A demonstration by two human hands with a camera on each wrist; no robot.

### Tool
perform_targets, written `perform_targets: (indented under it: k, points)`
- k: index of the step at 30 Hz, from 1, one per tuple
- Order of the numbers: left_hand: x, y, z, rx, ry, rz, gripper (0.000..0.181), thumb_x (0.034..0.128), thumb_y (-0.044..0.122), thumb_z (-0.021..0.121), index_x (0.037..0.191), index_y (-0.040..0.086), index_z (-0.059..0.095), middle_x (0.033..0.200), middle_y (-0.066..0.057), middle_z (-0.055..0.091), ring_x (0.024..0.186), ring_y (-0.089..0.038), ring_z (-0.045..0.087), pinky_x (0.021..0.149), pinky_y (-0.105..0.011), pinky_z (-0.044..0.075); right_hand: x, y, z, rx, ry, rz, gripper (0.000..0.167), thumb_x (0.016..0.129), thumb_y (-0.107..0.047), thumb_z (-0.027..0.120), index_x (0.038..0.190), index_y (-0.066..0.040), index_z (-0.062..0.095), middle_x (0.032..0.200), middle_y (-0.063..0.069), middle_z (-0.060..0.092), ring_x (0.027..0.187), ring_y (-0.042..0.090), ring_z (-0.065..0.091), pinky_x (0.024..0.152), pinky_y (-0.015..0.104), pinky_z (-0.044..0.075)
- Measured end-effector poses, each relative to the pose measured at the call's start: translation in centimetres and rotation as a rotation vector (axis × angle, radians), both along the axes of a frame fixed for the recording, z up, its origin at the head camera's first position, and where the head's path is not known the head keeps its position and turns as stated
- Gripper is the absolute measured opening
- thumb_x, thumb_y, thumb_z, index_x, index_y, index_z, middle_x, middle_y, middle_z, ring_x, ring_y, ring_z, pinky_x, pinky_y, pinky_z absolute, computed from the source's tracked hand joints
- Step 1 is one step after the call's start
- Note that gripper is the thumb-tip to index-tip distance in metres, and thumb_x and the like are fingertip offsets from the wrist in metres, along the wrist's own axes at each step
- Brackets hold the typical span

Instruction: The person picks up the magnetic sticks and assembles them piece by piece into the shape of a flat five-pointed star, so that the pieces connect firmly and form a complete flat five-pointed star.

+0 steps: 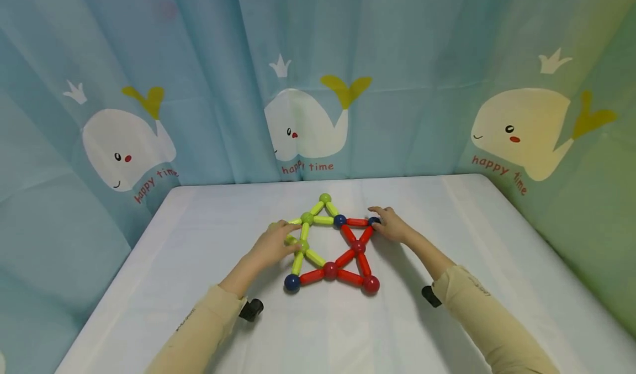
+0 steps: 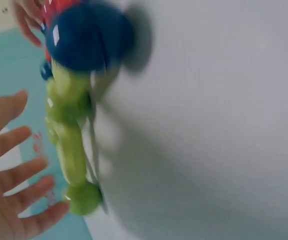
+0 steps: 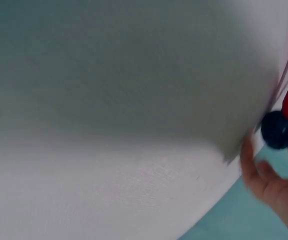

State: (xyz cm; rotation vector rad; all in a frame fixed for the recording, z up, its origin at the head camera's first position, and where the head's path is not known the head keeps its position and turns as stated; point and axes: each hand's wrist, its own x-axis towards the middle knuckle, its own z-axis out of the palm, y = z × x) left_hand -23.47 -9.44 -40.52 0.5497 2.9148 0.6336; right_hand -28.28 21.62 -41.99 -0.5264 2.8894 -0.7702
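Note:
A flat star-shaped figure of building balls and rods lies on the white table. Its left half has lime-green rods [image 1: 315, 258] and green balls [image 1: 325, 198]; its right half has red rods [image 1: 364, 264] and red balls [image 1: 370, 284]. Dark blue balls sit at some joints, including the near-left blue ball [image 1: 292, 283]. My left hand [image 1: 270, 247] hovers over the green side with fingers spread, holding nothing in the left wrist view. My right hand [image 1: 392, 226] is at the far-right blue ball [image 3: 278, 130], its loosely parted fingers around it; contact is unclear.
The white table [image 1: 199, 263] extends around the figure. A light-blue curtain [image 1: 422, 131] printed with whales hangs behind and beside it. Black wrist devices are on the left sleeve [image 1: 251, 310] and the right sleeve [image 1: 430, 296].

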Motion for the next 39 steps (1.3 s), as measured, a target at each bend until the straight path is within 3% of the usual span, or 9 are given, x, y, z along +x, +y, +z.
perform_targets:
  k: [3, 7, 13, 20, 24, 27, 30, 34, 39]
  points:
    - [-1.9, -0.7, -0.3, 0.0, -0.001, 0.048, 0.05, 0.0925, 0.025, 0.06, 0.138, 0.009, 0.046, 0.145, -0.021, 0.038, 0.133, -0.044, 0.034, 0.102, -0.058, 0.034, 0.3, -1.1, -0.2, 0.031, 0.066, 0.009, 0.043, 0.094, -0.014, 0.055, 0.132, 0.005, 0.046, 0.128, 0.038, 0.043, 0.113, 0.053, 0.046, 0.093, 0.062, 0.04]
    - [-3.9, -1.0, -1.3, -0.007, -0.078, 0.015, 0.051, 0.0967, 0.019, 0.052, 0.142, 0.0, 0.037, 0.148, -0.023, 0.034, 0.137, -0.043, 0.029, 0.11, -0.054, 0.026, 0.2, -2.3, -0.4, 0.079, 0.121, 0.004, 0.033, 0.092, -0.012, 0.058, 0.12, 0.006, 0.057, 0.11, 0.028, 0.059, 0.097, 0.039, 0.058, 0.086, 0.051, 0.047]
    - [-5.1, -0.1, -2.0, 0.067, -0.156, 0.013, 0.05, 0.0946, 0.012, 0.052, 0.14, -0.003, 0.039, 0.143, -0.021, 0.042, 0.134, -0.039, 0.035, 0.111, -0.048, 0.026, -0.7, -3.3, 0.1, 0.166, 0.058, -0.126, 0.022, 0.091, -0.01, 0.059, 0.11, 0.0, 0.065, 0.096, 0.017, 0.062, 0.083, 0.03, 0.057, 0.071, 0.044, 0.051]
    - [-5.1, -0.1, -2.2, 0.059, -0.171, -0.008, 0.055, 0.0922, 0.011, 0.054, 0.142, -0.002, 0.036, 0.145, -0.021, 0.039, 0.136, -0.041, 0.03, 0.113, -0.049, 0.022, -1.4, -3.9, 0.2, 0.215, 0.006, -0.146, 0.018, 0.092, -0.011, 0.058, 0.109, -0.005, 0.063, 0.101, 0.017, 0.059, 0.087, 0.037, 0.053, 0.072, 0.05, 0.047]
    - [-5.1, -0.1, -2.1, 0.047, -0.195, -0.059, 0.059, 0.0959, 0.016, 0.05, 0.147, -0.001, 0.026, 0.151, -0.021, 0.029, 0.14, -0.043, 0.02, 0.114, -0.052, 0.016, -1.7, -4.1, 0.3, 0.225, -0.002, -0.106, 0.019, 0.092, -0.012, 0.058, 0.109, -0.005, 0.062, 0.103, 0.017, 0.058, 0.088, 0.038, 0.052, 0.074, 0.052, 0.047]
    - [-5.2, -0.2, -1.8, 0.088, -0.197, -0.056, 0.057, 0.0987, 0.019, 0.044, 0.149, 0.004, 0.021, 0.155, -0.02, 0.02, 0.142, -0.043, 0.014, 0.115, -0.053, 0.013, -2.0, -3.9, 0.6, 0.215, 0.017, -0.067, 0.018, 0.09, -0.01, 0.06, 0.107, -0.003, 0.062, 0.099, 0.017, 0.058, 0.086, 0.036, 0.052, 0.073, 0.047, 0.046]
    - [-5.0, -0.2, -1.4, 0.109, -0.144, -0.06, 0.052, 0.0978, 0.015, 0.044, 0.147, 0.009, 0.03, 0.155, -0.02, 0.02, 0.142, -0.043, 0.015, 0.112, -0.061, 0.013, -2.2, -3.6, 0.8, 0.233, 0.031, -0.007, 0.015, 0.089, -0.008, 0.061, 0.102, 0.0, 0.06, 0.094, 0.017, 0.058, 0.084, 0.032, 0.053, 0.074, 0.042, 0.045]
    - [-4.0, 0.3, -1.0, 0.07, -0.019, -0.09, 0.033, 0.0962, 0.015, 0.05, 0.129, 0.013, 0.058, 0.147, -0.018, 0.037, 0.138, -0.04, 0.028, 0.106, -0.067, 0.019, -2.5, -3.0, 1.1, 0.236, 0.014, 0.091, 0.013, 0.09, -0.006, 0.059, 0.1, 0.002, 0.058, 0.092, 0.017, 0.059, 0.082, 0.028, 0.054, 0.079, 0.04, 0.047]
    - [-2.5, 1.9, -0.5, 0.014, 0.069, -0.182, 0.023, 0.0928, 0.018, 0.059, 0.113, 0.011, 0.068, 0.134, -0.016, 0.052, 0.129, -0.037, 0.041, 0.105, -0.06, 0.028, -3.0, -1.7, 1.0, 0.164, -0.033, 0.178, 0.013, 0.093, -0.004, 0.054, 0.102, 0.004, 0.06, 0.092, 0.015, 0.061, 0.081, 0.022, 0.054, 0.077, 0.035, 0.048]
